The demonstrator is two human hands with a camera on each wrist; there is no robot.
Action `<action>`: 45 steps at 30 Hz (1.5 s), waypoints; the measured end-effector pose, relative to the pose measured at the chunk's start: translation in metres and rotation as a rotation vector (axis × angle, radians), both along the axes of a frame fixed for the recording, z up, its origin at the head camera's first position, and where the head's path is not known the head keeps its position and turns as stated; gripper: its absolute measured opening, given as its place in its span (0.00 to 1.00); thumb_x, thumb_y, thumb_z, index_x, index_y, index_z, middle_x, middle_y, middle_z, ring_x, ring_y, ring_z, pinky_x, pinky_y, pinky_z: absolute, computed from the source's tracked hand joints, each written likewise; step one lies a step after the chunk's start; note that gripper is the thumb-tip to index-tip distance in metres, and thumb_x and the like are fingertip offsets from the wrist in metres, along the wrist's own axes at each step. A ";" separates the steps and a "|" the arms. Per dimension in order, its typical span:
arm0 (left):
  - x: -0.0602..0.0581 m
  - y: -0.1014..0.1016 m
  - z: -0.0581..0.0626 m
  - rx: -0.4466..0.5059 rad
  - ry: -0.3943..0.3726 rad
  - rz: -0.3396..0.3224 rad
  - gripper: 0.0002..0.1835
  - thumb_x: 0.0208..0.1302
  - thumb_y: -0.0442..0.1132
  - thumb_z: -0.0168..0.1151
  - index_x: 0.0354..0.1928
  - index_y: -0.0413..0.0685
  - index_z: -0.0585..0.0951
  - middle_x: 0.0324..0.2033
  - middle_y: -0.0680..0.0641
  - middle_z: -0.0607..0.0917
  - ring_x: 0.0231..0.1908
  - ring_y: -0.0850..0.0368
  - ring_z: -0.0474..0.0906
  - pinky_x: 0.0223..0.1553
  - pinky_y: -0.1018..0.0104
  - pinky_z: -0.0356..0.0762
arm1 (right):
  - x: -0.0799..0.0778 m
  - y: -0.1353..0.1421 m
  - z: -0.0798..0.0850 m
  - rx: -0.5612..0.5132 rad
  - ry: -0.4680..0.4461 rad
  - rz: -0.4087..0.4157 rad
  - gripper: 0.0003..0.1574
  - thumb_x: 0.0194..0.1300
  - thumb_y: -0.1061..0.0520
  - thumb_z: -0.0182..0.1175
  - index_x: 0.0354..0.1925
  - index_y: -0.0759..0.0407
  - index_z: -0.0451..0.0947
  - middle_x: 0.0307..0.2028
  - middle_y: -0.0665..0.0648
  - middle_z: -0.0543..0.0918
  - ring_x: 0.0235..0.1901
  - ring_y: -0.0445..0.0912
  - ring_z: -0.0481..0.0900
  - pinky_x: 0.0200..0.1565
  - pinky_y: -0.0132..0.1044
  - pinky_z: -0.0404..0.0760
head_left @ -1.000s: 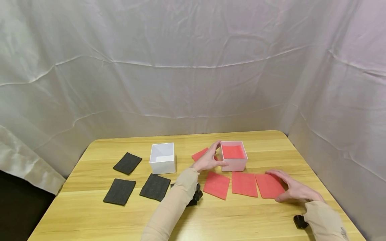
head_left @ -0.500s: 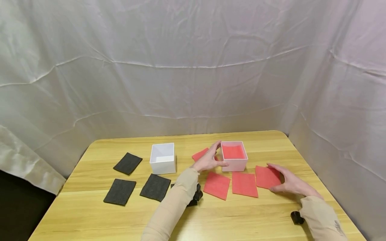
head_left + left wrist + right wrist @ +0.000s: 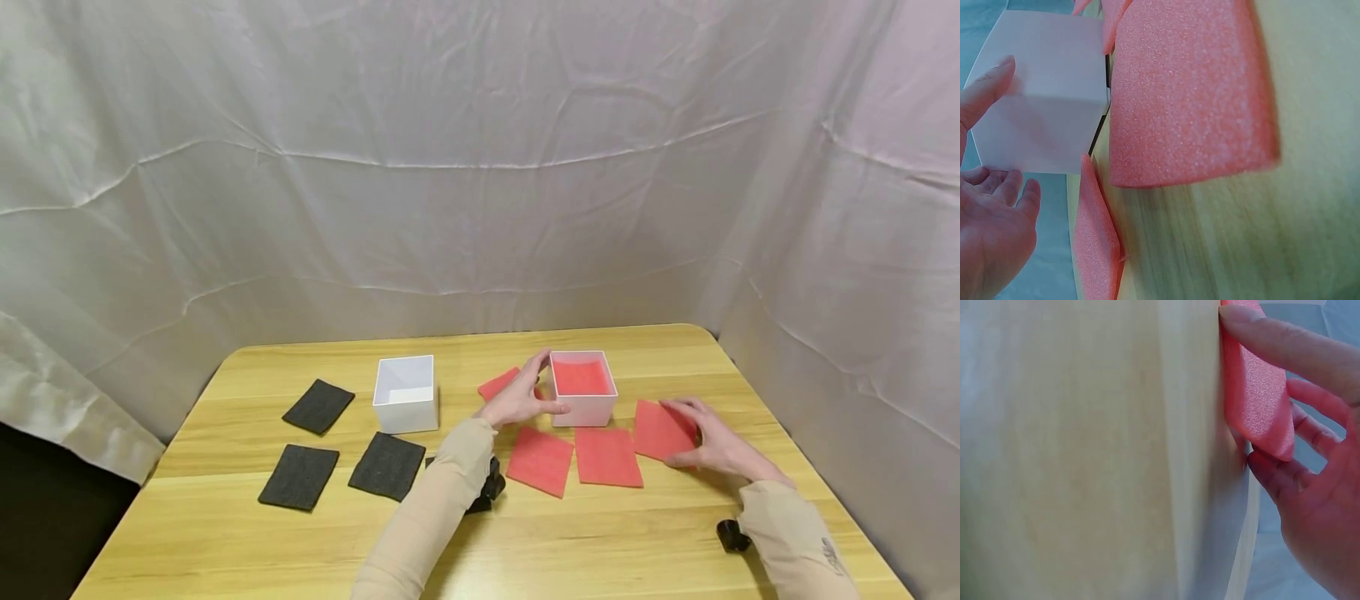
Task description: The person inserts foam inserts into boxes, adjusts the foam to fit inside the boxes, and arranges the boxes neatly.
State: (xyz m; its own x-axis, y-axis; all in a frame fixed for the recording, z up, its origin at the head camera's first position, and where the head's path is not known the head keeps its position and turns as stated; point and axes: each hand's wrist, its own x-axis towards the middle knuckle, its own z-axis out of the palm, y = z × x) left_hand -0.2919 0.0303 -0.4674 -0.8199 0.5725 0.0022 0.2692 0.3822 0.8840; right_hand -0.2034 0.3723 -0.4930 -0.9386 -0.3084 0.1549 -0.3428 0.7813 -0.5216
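Note:
My left hand holds the left side of the pinkish-white square box, its thumb against one face and its fingers on another. Inside that box lies a red foam sheet. On the right, my right hand grips another red foam square by its edges, thumb on one side and fingers on the other. In the right wrist view this foam piece is tilted up from the table. Two red squares lie in front of the box, and one more is partly hidden behind my left hand.
A second white box with no foam visible inside stands left of my left hand. Several black foam squares lie on the wooden table around it, one partly under my left forearm. Pale curtains enclose the table.
The right hand has slid the rightmost red foam square away from the front edge and turned it slightly. My left hand has kept its place on the box.

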 end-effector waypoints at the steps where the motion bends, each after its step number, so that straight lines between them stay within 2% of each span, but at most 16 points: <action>1: 0.000 0.000 0.000 0.001 -0.002 0.001 0.57 0.60 0.42 0.74 0.81 0.46 0.44 0.80 0.45 0.55 0.79 0.48 0.52 0.78 0.53 0.56 | -0.001 0.000 0.000 -0.008 -0.002 -0.001 0.56 0.43 0.54 0.82 0.66 0.70 0.68 0.59 0.70 0.70 0.54 0.62 0.71 0.52 0.53 0.75; 3: 0.000 0.000 0.000 -0.001 -0.003 0.001 0.57 0.60 0.43 0.74 0.81 0.46 0.44 0.80 0.45 0.54 0.79 0.48 0.52 0.78 0.53 0.56 | -0.002 0.000 0.000 -0.018 0.000 -0.014 0.55 0.43 0.55 0.82 0.66 0.68 0.69 0.58 0.68 0.71 0.52 0.58 0.72 0.51 0.45 0.76; 7: 0.001 0.000 0.000 0.002 -0.011 0.000 0.57 0.60 0.42 0.74 0.81 0.46 0.44 0.80 0.45 0.55 0.79 0.49 0.53 0.78 0.53 0.56 | -0.003 0.001 0.002 -0.067 -0.015 -0.049 0.49 0.48 0.58 0.80 0.66 0.66 0.71 0.55 0.65 0.74 0.47 0.42 0.73 0.47 0.30 0.76; 10: 0.000 0.000 0.000 0.008 -0.015 -0.002 0.57 0.60 0.42 0.74 0.81 0.47 0.44 0.80 0.46 0.55 0.79 0.49 0.52 0.78 0.53 0.56 | -0.003 0.003 0.006 -0.175 -0.098 -0.060 0.44 0.55 0.61 0.75 0.66 0.69 0.69 0.53 0.68 0.78 0.42 0.35 0.74 0.43 0.27 0.77; 13: -0.001 0.000 -0.001 0.014 -0.019 -0.002 0.57 0.60 0.43 0.74 0.81 0.47 0.44 0.80 0.46 0.55 0.79 0.49 0.52 0.78 0.53 0.55 | -0.004 0.005 0.007 -0.332 -0.198 -0.064 0.39 0.60 0.65 0.70 0.66 0.73 0.67 0.50 0.70 0.81 0.39 0.33 0.80 0.40 0.30 0.83; 17: 0.000 0.000 0.000 0.018 -0.020 -0.001 0.57 0.60 0.43 0.74 0.81 0.47 0.44 0.80 0.46 0.55 0.79 0.49 0.52 0.78 0.52 0.55 | -0.005 0.008 0.010 -0.494 -0.282 -0.093 0.36 0.64 0.64 0.67 0.65 0.75 0.65 0.45 0.52 0.85 0.39 0.33 0.84 0.40 0.34 0.87; 20: 0.001 0.000 0.000 0.018 -0.018 0.002 0.57 0.60 0.43 0.74 0.81 0.48 0.44 0.79 0.46 0.55 0.79 0.49 0.52 0.78 0.52 0.56 | -0.005 0.009 0.014 -0.539 -0.259 -0.119 0.34 0.66 0.63 0.66 0.64 0.75 0.66 0.43 0.36 0.83 0.40 0.31 0.84 0.41 0.33 0.87; 23: 0.001 0.000 0.000 0.016 -0.019 0.005 0.57 0.60 0.43 0.74 0.81 0.47 0.44 0.80 0.46 0.55 0.79 0.48 0.52 0.78 0.51 0.56 | -0.005 0.009 0.020 -0.550 -0.196 -0.141 0.32 0.67 0.62 0.65 0.64 0.74 0.68 0.43 0.31 0.82 0.41 0.28 0.84 0.40 0.29 0.86; 27: 0.000 0.000 0.000 0.013 -0.024 0.006 0.57 0.60 0.44 0.74 0.81 0.46 0.44 0.80 0.46 0.54 0.79 0.47 0.52 0.78 0.51 0.56 | -0.007 0.008 0.025 -0.566 -0.128 -0.164 0.30 0.68 0.61 0.65 0.64 0.72 0.70 0.43 0.29 0.81 0.41 0.25 0.83 0.39 0.24 0.84; 34: 0.000 -0.001 0.000 0.004 -0.038 0.009 0.58 0.59 0.44 0.74 0.81 0.49 0.44 0.80 0.47 0.53 0.79 0.48 0.52 0.78 0.52 0.55 | -0.011 -0.001 0.035 -0.565 -0.107 -0.242 0.32 0.68 0.55 0.66 0.66 0.64 0.72 0.44 0.26 0.79 0.42 0.22 0.80 0.41 0.20 0.81; 37: 0.000 0.000 0.001 0.009 -0.034 0.006 0.58 0.60 0.44 0.74 0.81 0.48 0.44 0.80 0.47 0.54 0.79 0.48 0.52 0.78 0.51 0.55 | -0.014 -0.007 0.038 -0.693 -0.152 -0.252 0.27 0.67 0.57 0.66 0.63 0.59 0.74 0.40 0.32 0.83 0.38 0.26 0.83 0.40 0.22 0.82; 41: 0.000 0.000 0.000 0.019 -0.031 0.006 0.57 0.60 0.43 0.74 0.81 0.48 0.45 0.80 0.46 0.54 0.79 0.47 0.52 0.78 0.51 0.55 | -0.019 -0.016 0.041 -0.924 -0.206 -0.234 0.22 0.66 0.63 0.66 0.57 0.54 0.76 0.36 0.39 0.87 0.35 0.32 0.86 0.40 0.25 0.84; 45: -0.001 0.000 -0.002 0.022 -0.042 0.014 0.57 0.59 0.44 0.74 0.81 0.50 0.45 0.80 0.47 0.55 0.79 0.48 0.52 0.78 0.51 0.56 | -0.025 -0.026 0.044 -0.978 -0.183 -0.225 0.23 0.66 0.63 0.66 0.58 0.57 0.77 0.36 0.40 0.87 0.35 0.32 0.85 0.41 0.25 0.85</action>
State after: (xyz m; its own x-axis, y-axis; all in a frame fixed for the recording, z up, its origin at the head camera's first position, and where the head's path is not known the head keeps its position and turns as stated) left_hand -0.2925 0.0306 -0.4694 -0.8275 0.5611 -0.0197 0.2265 0.3657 0.9027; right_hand -0.2286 0.3465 -0.4490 -0.9937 0.0626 0.0931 -0.0920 0.0215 -0.9955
